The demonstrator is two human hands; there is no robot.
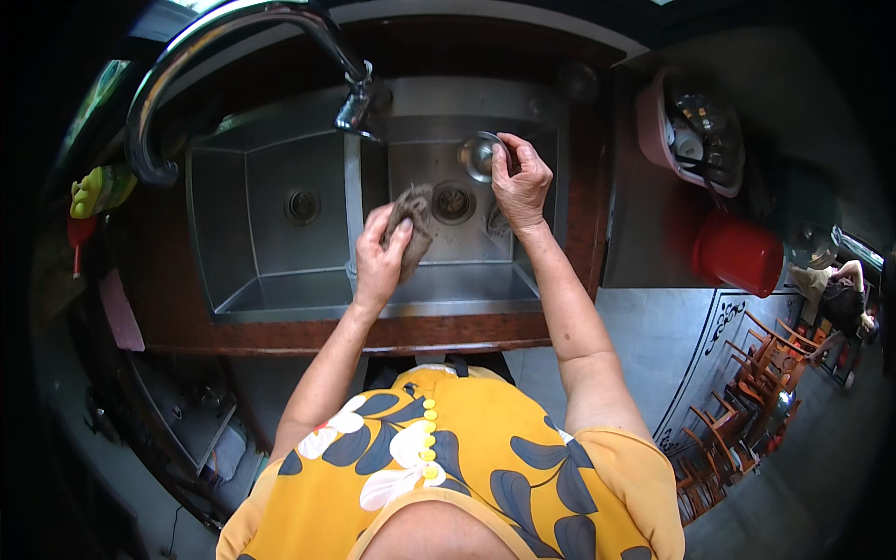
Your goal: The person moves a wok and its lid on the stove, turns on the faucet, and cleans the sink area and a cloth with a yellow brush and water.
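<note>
Over the right basin of a stainless steel double sink (354, 210), my left hand (380, 260) grips a crumpled brown-grey cloth (418, 238). My right hand (519, 178) pinches the rim of a small round metal dish (479, 157) between thumb and fingers, above the back right of that basin. Cloth and dish are apart. Between them the basin's drain (453, 202) shows below. Partly hidden by my right wrist, a greyish scouring pad or similar bundle (498, 222) lies by the basin's right side.
A chrome faucet (357, 105) arches over the sink from the left. The left basin has its own drain (302, 207). On the right stand a pink basin (652, 133) of dishes and a red bucket (738, 253). Another person (843, 297) and wooden chairs (763, 364) are farther right.
</note>
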